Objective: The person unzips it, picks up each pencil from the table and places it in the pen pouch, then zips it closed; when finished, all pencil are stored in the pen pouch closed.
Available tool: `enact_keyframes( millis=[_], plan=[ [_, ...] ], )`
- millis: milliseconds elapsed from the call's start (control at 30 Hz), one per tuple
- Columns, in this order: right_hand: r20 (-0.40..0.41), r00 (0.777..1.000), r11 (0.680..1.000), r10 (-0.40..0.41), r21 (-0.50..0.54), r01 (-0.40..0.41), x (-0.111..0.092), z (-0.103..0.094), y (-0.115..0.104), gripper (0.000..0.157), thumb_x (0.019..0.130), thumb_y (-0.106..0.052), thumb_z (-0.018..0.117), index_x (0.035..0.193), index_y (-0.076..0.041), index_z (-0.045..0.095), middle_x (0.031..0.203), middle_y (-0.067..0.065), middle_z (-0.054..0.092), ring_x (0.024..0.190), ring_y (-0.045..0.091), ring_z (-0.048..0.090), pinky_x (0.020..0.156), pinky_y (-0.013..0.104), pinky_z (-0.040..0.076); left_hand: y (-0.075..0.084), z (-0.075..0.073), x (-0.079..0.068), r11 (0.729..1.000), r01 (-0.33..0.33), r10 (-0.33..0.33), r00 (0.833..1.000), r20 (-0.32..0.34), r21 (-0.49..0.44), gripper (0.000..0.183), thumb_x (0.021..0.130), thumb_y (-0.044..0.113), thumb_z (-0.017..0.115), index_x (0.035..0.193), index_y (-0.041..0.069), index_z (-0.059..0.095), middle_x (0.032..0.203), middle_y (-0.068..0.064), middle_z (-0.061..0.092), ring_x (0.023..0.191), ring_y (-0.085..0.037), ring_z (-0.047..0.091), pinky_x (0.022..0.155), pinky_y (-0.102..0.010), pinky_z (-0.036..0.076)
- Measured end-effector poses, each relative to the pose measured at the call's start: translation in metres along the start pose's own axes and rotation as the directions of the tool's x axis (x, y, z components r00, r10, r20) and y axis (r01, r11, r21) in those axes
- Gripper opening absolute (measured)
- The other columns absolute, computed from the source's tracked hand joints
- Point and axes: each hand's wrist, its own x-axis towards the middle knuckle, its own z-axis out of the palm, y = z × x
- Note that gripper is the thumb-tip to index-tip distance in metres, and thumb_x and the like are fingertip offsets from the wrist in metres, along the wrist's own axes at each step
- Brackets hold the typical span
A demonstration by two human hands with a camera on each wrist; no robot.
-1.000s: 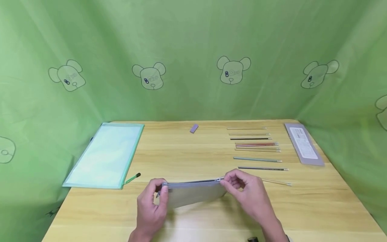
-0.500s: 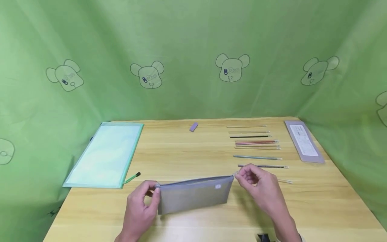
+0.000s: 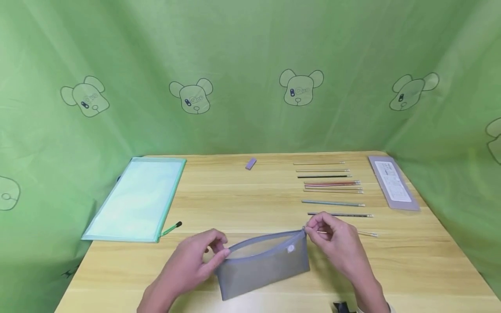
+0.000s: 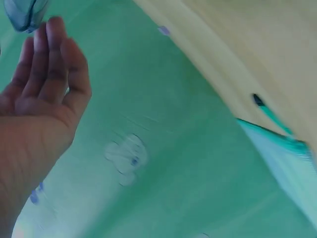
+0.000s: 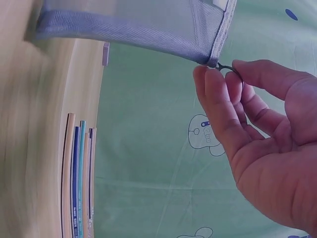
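A grey mesh zip pouch point(image 3: 266, 276) hangs over the front of the table, its mouth gaping along the top. At its right end my right hand point(image 3: 338, 243) pinches a small dark ring point(image 5: 237, 71) at the corner of the zip; the right wrist view shows the ring between thumb and fingers. My left hand point(image 3: 195, 261) is at the pouch's left end, thumb tip right at the mouth's edge. In the left wrist view the left hand's fingers are fairly straight, with one end of the pouch point(image 4: 25, 15) just beyond the fingertips.
Several pencils point(image 3: 332, 203) lie in rows at right, with a lilac card sleeve point(image 3: 415, 202) beyond them. A purple eraser point(image 3: 251, 164) is at the back. At left lies a mint zip folder point(image 3: 133, 204) with a green pull tab point(image 3: 170, 229). A green curtain point(image 3: 250, 43) surrounds the table.
The pouch's narrow top slit has spread into a wide mouth, and the right hand has shifted rightward with the ring. The left hand has released the left end and loosened its fingers.
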Motion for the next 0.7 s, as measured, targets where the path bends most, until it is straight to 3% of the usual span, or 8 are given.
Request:
enact_keyframes(
  millis=[67, 167, 267, 400, 500, 567, 700],
  plan=[
    [0.0, 1.0, 1.0, -0.008, 0.0, 0.008, -0.001, -0.001, 0.001, 0.013, 0.09, -0.003, 0.083, 0.094, -0.01, 0.073, 0.088, -0.001, 0.074, 0.082, -0.004, 0.065, 0.074, 0.017, 0.062, 0.003, 0.001, 0.011, 1.0, -0.025, 0.023, 0.995, 0.101, 0.015, 0.017, 0.103, 0.027, 0.074, 0.117, 0.02, 0.069, 0.1, 0.014, 0.073, 0.087, 0.003, 0.066, 0.076, -0.024, 0.059],
    [0.002, 1.0, 1.0, -0.022, 0.016, 0.022, -0.003, -0.003, 0.002, 0.016, 0.09, -0.002, 0.083, 0.093, -0.013, 0.072, 0.087, -0.001, 0.074, 0.081, -0.004, 0.066, 0.073, 0.017, 0.062, 0.007, 0.003, 0.03, 0.996, -0.082, 0.072, 0.972, 0.224, 0.038, 0.028, 0.101, 0.023, 0.077, 0.126, 0.018, 0.066, 0.113, 0.006, 0.074, 0.087, -0.002, 0.067, 0.075, -0.021, 0.057],
    [0.015, 0.999, 0.998, -0.028, 0.054, 0.027, -0.004, -0.005, 0.003, 0.017, 0.091, -0.002, 0.082, 0.093, -0.015, 0.072, 0.089, 0.0, 0.075, 0.082, -0.004, 0.068, 0.074, 0.018, 0.063, 0.008, 0.008, 0.049, 0.993, -0.113, 0.099, 0.939, 0.331, 0.026, 0.032, 0.1, 0.019, 0.077, 0.13, 0.016, 0.065, 0.116, 0.0, 0.075, 0.081, 0.0, 0.065, 0.075, -0.02, 0.056],
    [0.039, 0.998, 0.991, -0.044, 0.13, 0.038, -0.003, -0.009, 0.004, 0.015, 0.093, 0.001, 0.08, 0.095, -0.011, 0.071, 0.093, 0.004, 0.077, 0.085, -0.002, 0.07, 0.076, 0.019, 0.064, 0.01, 0.018, 0.069, 0.992, -0.128, 0.11, 0.881, 0.461, 0.007, 0.031, 0.102, 0.021, 0.075, 0.131, 0.016, 0.066, 0.112, 0.001, 0.077, 0.076, 0.003, 0.061, 0.08, -0.021, 0.056],
    [0.055, 0.997, 0.98, -0.055, 0.194, 0.043, -0.002, -0.014, 0.004, 0.013, 0.094, 0.003, 0.077, 0.097, -0.007, 0.07, 0.095, 0.008, 0.077, 0.085, 0.0, 0.071, 0.075, 0.02, 0.064, 0.012, 0.025, 0.077, 0.988, -0.15, 0.108, 0.853, 0.511, 0.041, 0.036, 0.101, 0.025, 0.076, 0.134, 0.02, 0.064, 0.117, 0.002, 0.072, 0.083, -0.001, 0.059, 0.083, -0.023, 0.055],
    [0.063, 0.997, 0.973, -0.05, 0.227, 0.035, -0.002, -0.017, 0.003, 0.012, 0.094, 0.003, 0.076, 0.098, -0.006, 0.07, 0.095, 0.01, 0.076, 0.083, 0.003, 0.072, 0.074, 0.021, 0.064, 0.013, 0.029, 0.082, 0.983, -0.171, 0.109, 0.851, 0.514, 0.074, 0.038, 0.1, 0.026, 0.078, 0.135, 0.02, 0.063, 0.118, 0.002, 0.07, 0.087, -0.004, 0.058, 0.082, -0.024, 0.054],
    [0.054, 0.998, 0.973, -0.038, 0.228, 0.025, -0.002, -0.021, 0.004, 0.009, 0.096, 0.001, 0.076, 0.099, -0.005, 0.07, 0.093, 0.01, 0.075, 0.079, 0.005, 0.07, 0.071, 0.02, 0.063, 0.016, 0.032, 0.092, 0.976, -0.198, 0.122, 0.844, 0.522, 0.091, 0.025, 0.101, 0.022, 0.076, 0.124, 0.02, 0.065, 0.1, 0.006, 0.069, 0.079, -0.005, 0.056, 0.073, -0.021, 0.05]
  ],
)
